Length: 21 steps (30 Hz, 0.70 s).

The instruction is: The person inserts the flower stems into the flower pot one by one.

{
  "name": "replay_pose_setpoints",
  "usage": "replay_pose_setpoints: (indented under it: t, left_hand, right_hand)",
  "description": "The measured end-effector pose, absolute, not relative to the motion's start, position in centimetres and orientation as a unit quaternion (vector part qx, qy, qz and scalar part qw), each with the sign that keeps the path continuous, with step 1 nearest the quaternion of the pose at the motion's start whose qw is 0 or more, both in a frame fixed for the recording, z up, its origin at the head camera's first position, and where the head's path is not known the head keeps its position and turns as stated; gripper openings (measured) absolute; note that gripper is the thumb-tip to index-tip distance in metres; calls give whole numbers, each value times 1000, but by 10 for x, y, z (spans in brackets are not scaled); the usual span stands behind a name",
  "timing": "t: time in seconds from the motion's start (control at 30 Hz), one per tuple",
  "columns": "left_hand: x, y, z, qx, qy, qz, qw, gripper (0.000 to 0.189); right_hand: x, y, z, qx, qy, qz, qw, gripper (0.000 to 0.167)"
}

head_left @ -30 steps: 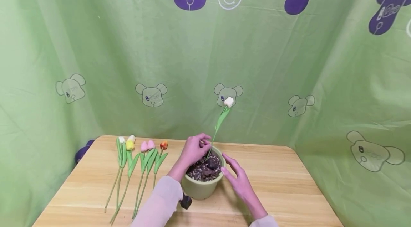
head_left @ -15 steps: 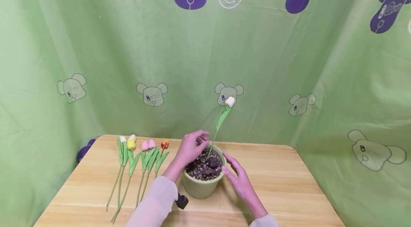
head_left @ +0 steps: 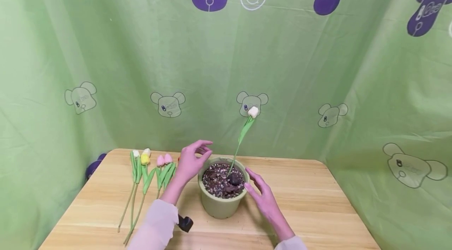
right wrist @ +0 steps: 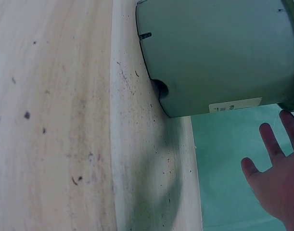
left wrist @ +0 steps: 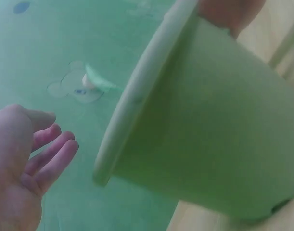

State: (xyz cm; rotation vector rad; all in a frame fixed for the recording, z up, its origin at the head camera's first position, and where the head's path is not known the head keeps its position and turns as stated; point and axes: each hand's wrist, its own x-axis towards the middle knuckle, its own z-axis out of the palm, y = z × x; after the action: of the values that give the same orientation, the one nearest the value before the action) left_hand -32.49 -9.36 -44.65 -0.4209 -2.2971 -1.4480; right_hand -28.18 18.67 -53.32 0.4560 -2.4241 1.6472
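Note:
A pale green flowerpot (head_left: 220,207) filled with dark soil and small stones (head_left: 222,183) stands on the wooden table. One white tulip (head_left: 253,112) rises from the soil, its stem leaning right. My left hand (head_left: 191,160) is in the air left of the pot's rim, fingers loosely bent and holding nothing; in the left wrist view the hand (left wrist: 26,159) is apart from the pot (left wrist: 209,125). At the pot's right side my right hand (head_left: 263,197) has its fingertips right at the rim. The right wrist view shows those fingers (right wrist: 272,139) spread and fairly straight.
Several tulips lie on the table (head_left: 300,203) to the left: white ones, a yellow tulip (head_left: 145,159) and pink tulips (head_left: 164,159). Dark crumbs (right wrist: 27,115) dot the wood. A green printed curtain (head_left: 212,57) surrounds the table.
My left hand has moved away from the tulip's stem, leftward out over the pot's rim, and now covers the orange tulip. The tulip stays standing in the soil; my right hand has kept its place.

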Motion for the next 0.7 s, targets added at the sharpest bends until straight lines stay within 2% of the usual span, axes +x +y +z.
replay_pose_setpoints:
  t: [0.2, 0.37, 0.53, 0.7]
  left_hand:
    - [-315, -122, -456, -104, -813, -539, 196, 32]
    - [-305, -158, -473, -61, -808, -556, 184, 34]
    - [-295, -195, -487, -33, -814, -547, 194, 36]
    - [-283, -227, -502, 3, -799, -574, 177, 40]
  right_hand:
    - [-280, 189, -532, 162, -810, 557, 86, 53]
    - [-281, 186, -532, 161, -810, 558, 81, 54]
    - [-283, 185, -532, 157, -815, 553, 78, 55]
    - [-282, 183, -530, 154, -817, 549, 87, 54]
